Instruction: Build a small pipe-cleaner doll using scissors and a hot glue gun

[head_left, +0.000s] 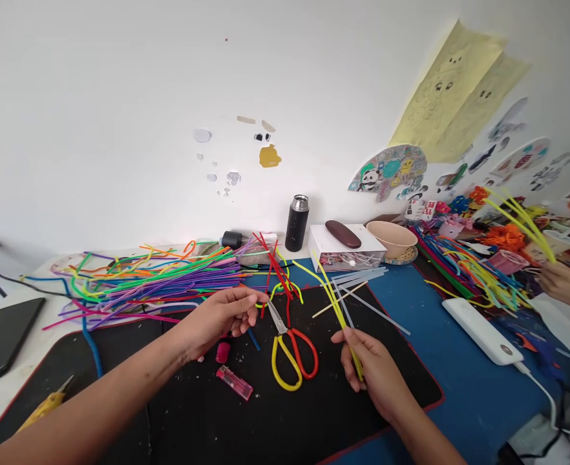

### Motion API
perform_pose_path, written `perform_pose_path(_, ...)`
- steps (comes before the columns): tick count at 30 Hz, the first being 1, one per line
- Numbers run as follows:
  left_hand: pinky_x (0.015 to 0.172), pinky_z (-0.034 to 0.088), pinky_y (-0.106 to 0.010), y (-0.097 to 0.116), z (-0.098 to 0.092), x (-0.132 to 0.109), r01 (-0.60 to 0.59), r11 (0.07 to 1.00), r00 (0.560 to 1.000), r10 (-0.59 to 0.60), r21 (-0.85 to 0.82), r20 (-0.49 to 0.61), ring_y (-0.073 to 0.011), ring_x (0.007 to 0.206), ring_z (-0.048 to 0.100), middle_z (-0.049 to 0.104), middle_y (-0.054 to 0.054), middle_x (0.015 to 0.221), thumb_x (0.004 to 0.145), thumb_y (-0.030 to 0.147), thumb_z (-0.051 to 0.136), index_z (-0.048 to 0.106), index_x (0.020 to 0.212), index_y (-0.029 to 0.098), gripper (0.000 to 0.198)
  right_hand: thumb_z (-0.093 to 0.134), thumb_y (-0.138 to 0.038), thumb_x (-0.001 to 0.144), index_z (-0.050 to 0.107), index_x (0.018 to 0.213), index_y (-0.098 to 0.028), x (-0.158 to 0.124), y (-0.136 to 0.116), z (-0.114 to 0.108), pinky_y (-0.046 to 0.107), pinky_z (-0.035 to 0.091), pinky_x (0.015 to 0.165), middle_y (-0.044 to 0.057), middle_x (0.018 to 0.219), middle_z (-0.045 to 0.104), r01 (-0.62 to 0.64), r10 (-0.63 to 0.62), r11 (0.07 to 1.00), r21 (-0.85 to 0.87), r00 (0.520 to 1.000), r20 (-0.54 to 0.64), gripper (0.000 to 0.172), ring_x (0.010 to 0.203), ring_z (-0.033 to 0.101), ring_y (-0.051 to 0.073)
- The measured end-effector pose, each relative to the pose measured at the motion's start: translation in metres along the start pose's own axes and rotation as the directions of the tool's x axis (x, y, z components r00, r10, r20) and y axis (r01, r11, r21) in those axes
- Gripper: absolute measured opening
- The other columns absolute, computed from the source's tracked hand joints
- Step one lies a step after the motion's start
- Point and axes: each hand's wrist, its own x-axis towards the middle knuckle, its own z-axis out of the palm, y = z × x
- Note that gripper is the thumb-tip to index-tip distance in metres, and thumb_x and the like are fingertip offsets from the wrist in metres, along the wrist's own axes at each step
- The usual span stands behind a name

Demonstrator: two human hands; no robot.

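My right hand (369, 368) is closed around a few yellow pipe cleaners (332, 294), which fan upward above the black mat (304, 433). My left hand (224, 316) has thumb and forefinger pinched together; whether anything is between them I cannot make out. Its fingertips are beside the blade tip of scissors (282, 328) with one yellow and one red handle. Behind the scissors stand red pipe cleaners (276, 261) and some bent yellow-green ones. A pink lighter (235, 383) and a small pink piece (223, 352) lie below my left hand.
A pile of coloured pipe cleaners (168, 281) spreads at left. At the back are a black bottle (297, 223), a white box (372, 242) and a beige bowl (394, 237). A white power strip (481, 329) lies right. Another person's hand (563, 284) holds yellow pipe cleaners.
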Motion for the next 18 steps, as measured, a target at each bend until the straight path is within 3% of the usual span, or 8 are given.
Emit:
perform_pose_path(6,0.050,0.030,-0.024,-0.011,0.001,-0.018,0.040,0.999,0.998,-0.042,0.034,0.042,-0.0115,0.056,0.050,0.063,-0.001,0.069,0.075,0.063,0.086,0.078,0.105,0.015,0.058,0.062,-0.077,0.084,0.065,0.116,-0.014,0.010,0.010,-0.005,0.022,0.026,0.039,-0.003,0.058,0.065,-0.064,0.072,0.988,-0.140,0.996,0.049,0.071,0.039,0.056,0.012)
perform_pose_path(12,0.053,0.028,-0.023,-0.020,0.000,-0.028,0.064,0.997,0.997,-0.067,0.048,0.049,-0.0098,0.056,0.049,0.064,-0.001,0.070,0.076,0.065,0.085,0.077,0.106,0.015,0.059,0.054,-0.072,0.092,0.065,0.123,-0.012,0.009,0.019,-0.010,0.023,0.029,0.040,0.000,0.062,0.069,-0.016,0.053,0.953,-0.303,0.992,0.117,0.069,0.043,0.062,0.014)
perform_pose_path(18,0.053,0.031,-0.025,-0.020,0.004,-0.034,0.074,0.995,0.995,-0.078,0.062,0.061,-0.0114,0.055,0.047,0.064,-0.002,0.068,0.070,0.070,0.086,0.078,0.103,0.015,0.065,0.050,-0.060,0.101,0.068,0.128,-0.018,0.002,0.014,-0.024,0.028,0.046,0.052,0.000,0.071,0.074,0.079,-0.045,0.799,-0.596,0.996,0.071,0.053,0.045,0.062,0.015)
